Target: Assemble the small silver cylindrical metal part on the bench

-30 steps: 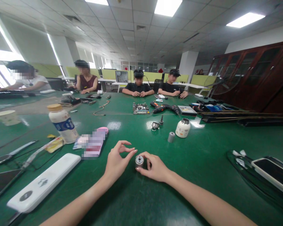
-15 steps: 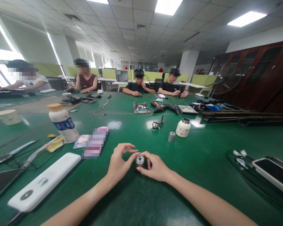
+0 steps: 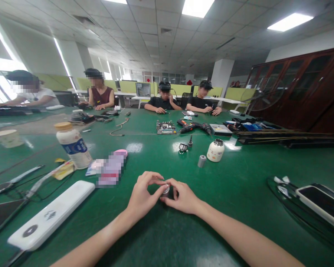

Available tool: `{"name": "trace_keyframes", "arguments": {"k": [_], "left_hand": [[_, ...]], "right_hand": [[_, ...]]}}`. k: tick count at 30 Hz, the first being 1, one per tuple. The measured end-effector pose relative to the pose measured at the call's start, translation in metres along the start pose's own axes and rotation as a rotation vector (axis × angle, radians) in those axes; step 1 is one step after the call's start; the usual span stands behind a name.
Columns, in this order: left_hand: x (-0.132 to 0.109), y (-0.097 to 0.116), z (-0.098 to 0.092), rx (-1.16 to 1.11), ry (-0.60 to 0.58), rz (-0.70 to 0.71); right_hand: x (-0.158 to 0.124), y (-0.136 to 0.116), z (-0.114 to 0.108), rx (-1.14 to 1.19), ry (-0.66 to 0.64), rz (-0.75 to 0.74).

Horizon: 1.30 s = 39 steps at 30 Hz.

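Green covers the table point(image 3: 225, 222). Nearest on the left, a white device point(image 3: 54, 213) lies flat; on the right is a phone point(image 3: 325, 207). Between them, a small metal cylinder point(image 3: 166, 192) stands on the table, with both hands at it. The right hand point(image 3: 183, 197) grasps its side between thumb and forefinger. The left hand point(image 3: 143, 194) arches over its top, thumb and fingertips drawn close together; whether they pinch anything there, I cannot tell. Beyond, on the left, a purple packet point(image 3: 111, 168) lies near a capped bottle point(image 3: 75, 148). On the right, a second cylinder point(image 3: 202, 161) stands just beside an open flask point(image 3: 215, 151), a metal cap point(image 3: 183, 148) a little farther off. Past these lie a circuit board point(image 3: 166, 127) and drills point(image 3: 187, 128). People point(image 3: 163, 102) in dark headgear sit along the far side.
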State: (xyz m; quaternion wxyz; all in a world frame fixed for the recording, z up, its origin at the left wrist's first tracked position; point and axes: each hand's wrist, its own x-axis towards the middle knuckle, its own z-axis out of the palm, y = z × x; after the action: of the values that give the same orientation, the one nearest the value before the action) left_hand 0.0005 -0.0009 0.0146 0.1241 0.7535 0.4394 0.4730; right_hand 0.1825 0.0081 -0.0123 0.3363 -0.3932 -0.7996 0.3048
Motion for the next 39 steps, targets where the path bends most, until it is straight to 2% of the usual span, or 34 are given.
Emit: {"name": "trace_keyframes", "arguments": {"k": [8,16,21,27,35,37,39], "left_hand": [[-0.001,0.008,-0.004,0.016,-0.118,0.007],[0.0,0.006,-0.004,-0.043,-0.148,-0.024],[-0.001,0.003,-0.002,-0.019,-0.099,-0.024],[-0.002,0.0,0.001,-0.021,-0.03,-0.089],[0.01,-0.006,-0.008,-0.016,0.107,-0.142],[0.011,-0.016,-0.008,0.034,0.077,-0.149],[0.01,-0.029,-0.007,0.09,-0.004,-0.149]], "right_hand": [[0.0,0.004,0.001,-0.006,-0.006,-0.002],[0.0,0.005,0.001,-0.005,-0.015,0.01],[0.0,0.004,0.001,0.005,-0.017,0.009],[0.0,0.002,0.0,-0.008,-0.011,0.022],[0.0,-0.001,-0.001,0.002,-0.012,0.017],[0.0,-0.001,-0.002,0.006,-0.017,0.015],[0.0,-0.001,-0.002,0.008,-0.02,0.015]]}}
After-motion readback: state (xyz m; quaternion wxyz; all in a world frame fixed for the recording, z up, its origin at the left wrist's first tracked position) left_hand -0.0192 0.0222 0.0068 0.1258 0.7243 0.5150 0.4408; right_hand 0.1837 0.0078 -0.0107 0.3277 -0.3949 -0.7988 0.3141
